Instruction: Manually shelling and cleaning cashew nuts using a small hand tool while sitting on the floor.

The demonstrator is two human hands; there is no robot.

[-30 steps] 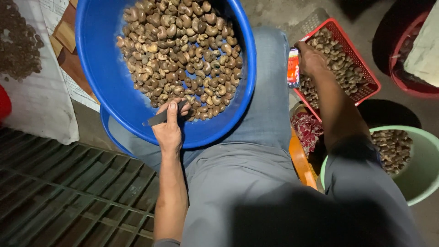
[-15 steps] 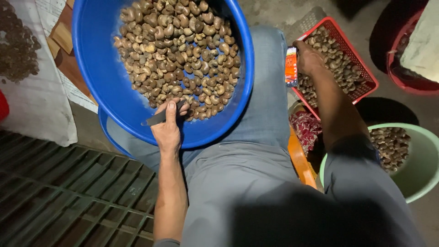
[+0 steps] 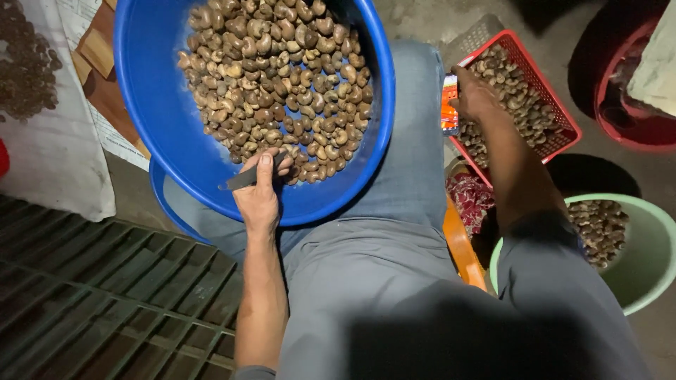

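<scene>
So a small dark knife (image 3: 246, 181) is being pinched in the left hand (image 3: 259, 199), with the thumb laid flat along the handle and the fingers curled tight under it. The hand is being rested on the near inner wall of the big blue basin (image 3: 158, 119), right at the near edge of the heap of cashew nuts (image 3: 278, 77) that's being carried in it. The basin itself is being propped on the person's lap, over the grey trousers (image 3: 394, 281).

Over at the right, a phone (image 3: 449, 104) with a lit screen is being touched by the right hand (image 3: 475, 95), at the near left corner of the red mesh basket (image 3: 556, 105), which is also being filled with nuts. Whether the fingers are being closed around the phone can't be told from this angle. A pale green bucket (image 3: 651, 260) of nuts is being kept near the right edge, on the floor.
</scene>
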